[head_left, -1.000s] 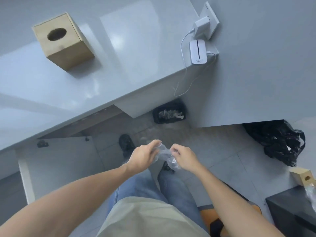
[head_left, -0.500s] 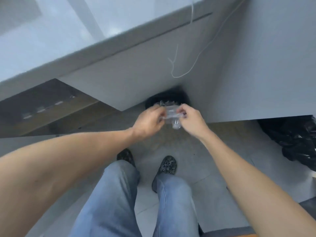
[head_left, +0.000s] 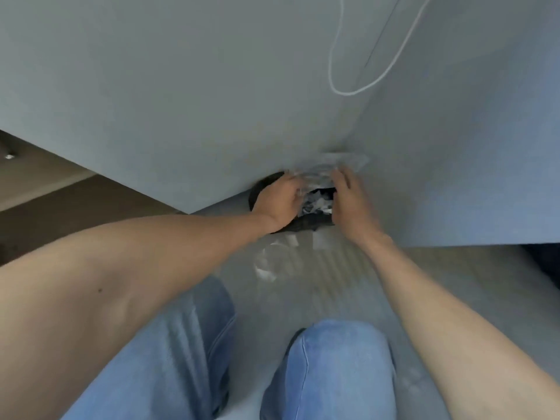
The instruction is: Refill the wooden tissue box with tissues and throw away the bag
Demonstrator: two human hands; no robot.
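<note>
Clear plastic bag (head_left: 330,169) stretched nine-to-three over black bin (head_left: 306,221); left hand (head_left: 280,200) and right hand (head_left: 348,201) fingers pinching it.

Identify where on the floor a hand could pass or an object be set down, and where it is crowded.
Free: the grey floor between the knees and the black-lined bin. Crowded: the bin mouth, where the left hand and right hand hold the clear plastic bag against the grey cabinet panel; paper scraps already fill the bin.

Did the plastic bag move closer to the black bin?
Yes. The plastic bag, held by both hands, moved forward; it is now over the black bin.
</note>
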